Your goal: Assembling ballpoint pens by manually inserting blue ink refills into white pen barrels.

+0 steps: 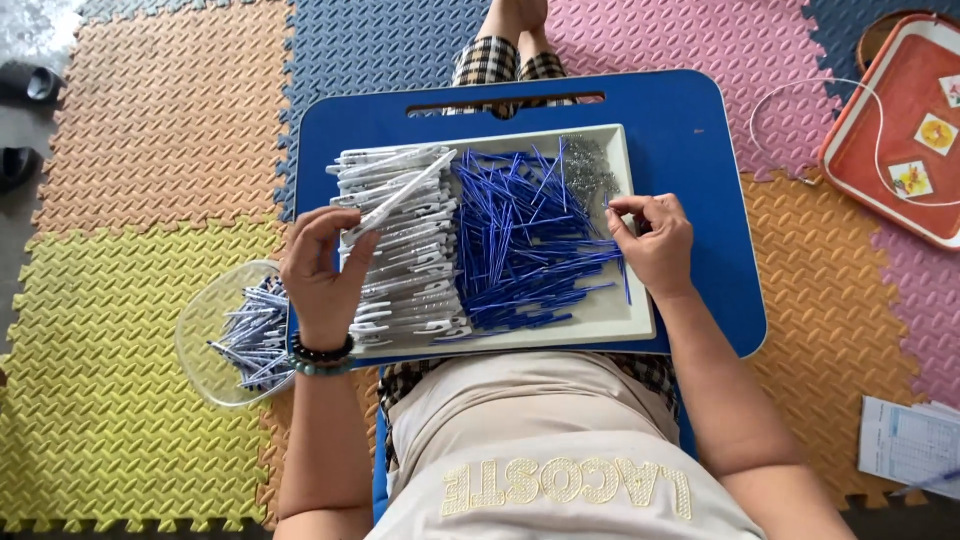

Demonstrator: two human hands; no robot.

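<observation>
Between thumb and fingers of the left hand [320, 265], head view: one white pen barrel [405, 190], pinched at its lower end, tip angled up and away over the stack of white barrels [400, 250]. Right hand [655, 240] has fingertips nearly closed on something tiny, likely a spring; too small to tell for sure. Just beyond those fingertips, a heap of small metal springs [590, 165] in the tray corner. Between the two hands, a pile of blue refills [520, 230], all inside the white tray [640, 310] on a blue lap desk [700, 120].

Risk, my guess: the pinch sits far down the barrel, so it could pivot and drop. The loose refills could roll or tangle if nudged.

Outside the left wrist, a clear bowl [200, 330] holds finished pens. Far right of the right hand, an orange tray [880, 130] and a white cable [800, 95]. Nothing blocks either hand.
</observation>
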